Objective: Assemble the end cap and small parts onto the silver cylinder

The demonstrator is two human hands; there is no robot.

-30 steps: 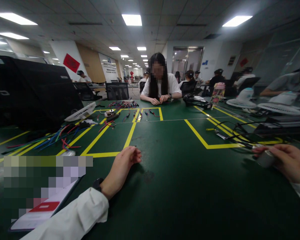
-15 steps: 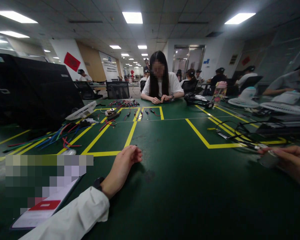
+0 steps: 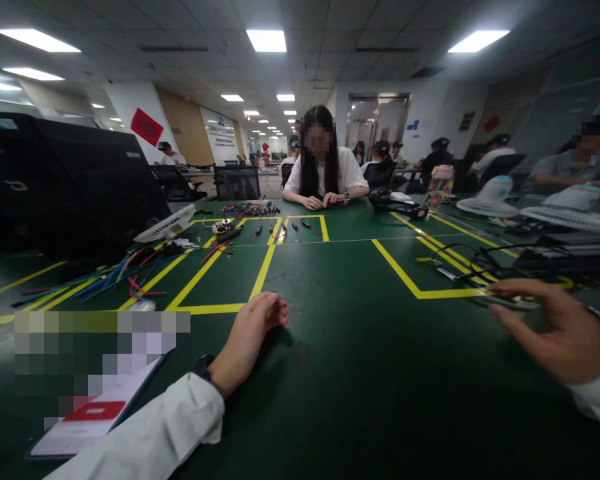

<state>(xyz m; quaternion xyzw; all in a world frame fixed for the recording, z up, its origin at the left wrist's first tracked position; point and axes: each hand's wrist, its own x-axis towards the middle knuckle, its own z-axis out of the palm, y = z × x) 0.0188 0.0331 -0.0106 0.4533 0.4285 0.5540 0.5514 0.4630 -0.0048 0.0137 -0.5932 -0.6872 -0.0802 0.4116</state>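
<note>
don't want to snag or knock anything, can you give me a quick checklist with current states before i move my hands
1. Right hand free: ok, thumb and fingers apart, no held object visible.
2. Left hand free: cannot tell, curled fingers hide the palm.
3. Right hand off the black cables: cannot tell, they're close, contact unclear.
4. Left hand apart from the coloured wires: ok, they lie farther left.
5. Pink-topped bottle upright: ok.
6. Co-worker's hands apart from yours: ok, across the table.

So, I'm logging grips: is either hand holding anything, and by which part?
The right hand looks open and empty; whether the curled left hand holds anything cannot be told.
</note>
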